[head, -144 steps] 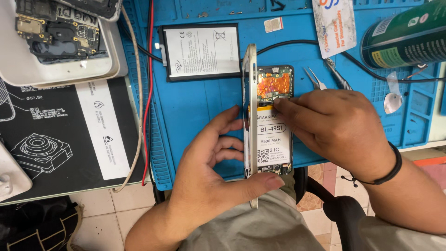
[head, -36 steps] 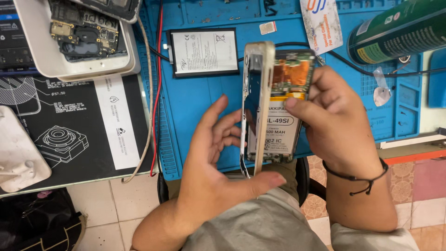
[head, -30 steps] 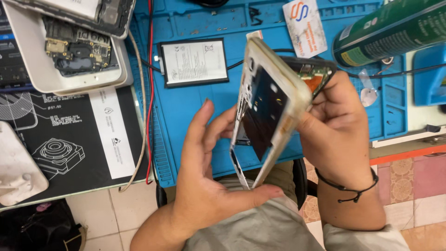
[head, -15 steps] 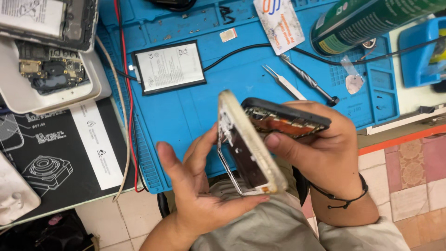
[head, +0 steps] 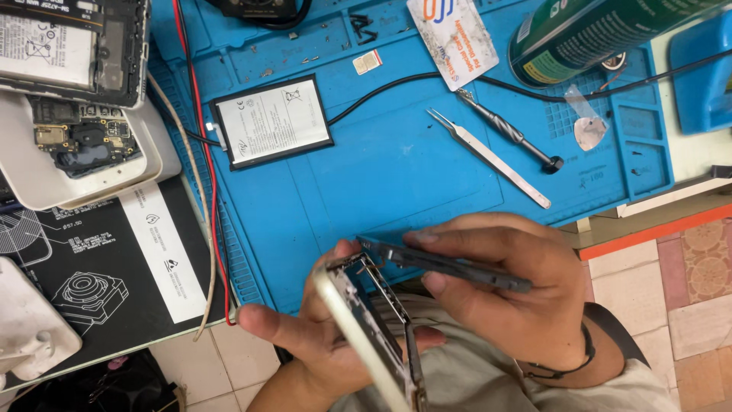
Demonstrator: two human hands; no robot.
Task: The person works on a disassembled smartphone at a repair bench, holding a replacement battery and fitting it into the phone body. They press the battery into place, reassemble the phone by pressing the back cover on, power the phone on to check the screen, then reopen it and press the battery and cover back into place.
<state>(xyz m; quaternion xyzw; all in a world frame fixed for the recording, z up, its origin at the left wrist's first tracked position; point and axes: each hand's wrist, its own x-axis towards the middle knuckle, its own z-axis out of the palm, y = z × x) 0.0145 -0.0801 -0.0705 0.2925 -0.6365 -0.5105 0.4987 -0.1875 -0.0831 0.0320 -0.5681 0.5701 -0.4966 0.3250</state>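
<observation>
My left hand [head: 320, 343] grips a pale gold phone frame [head: 366, 336], held on edge near the bottom of the view. My right hand [head: 511, 297] pinches a thin dark panel [head: 450, 265] of the phone, swung out flat from the frame's upper end. Both pieces hang above my lap, just in front of the blue work mat [head: 396, 175]. A loose phone battery [head: 272, 130] with a white label lies flat on the mat, beyond my hands.
Metal tweezers [head: 488, 156] and a small screwdriver [head: 507, 131] lie on the mat at right. A green can [head: 595, 30] lies at top right. Opened phones [head: 72, 99] are stacked at top left. Red and white wires [head: 202, 175] run down the mat's left edge.
The phone was held upright over the mat, then lowered toward my lap. The dark panel has swung away from the gold frame and now lies flat in my right hand.
</observation>
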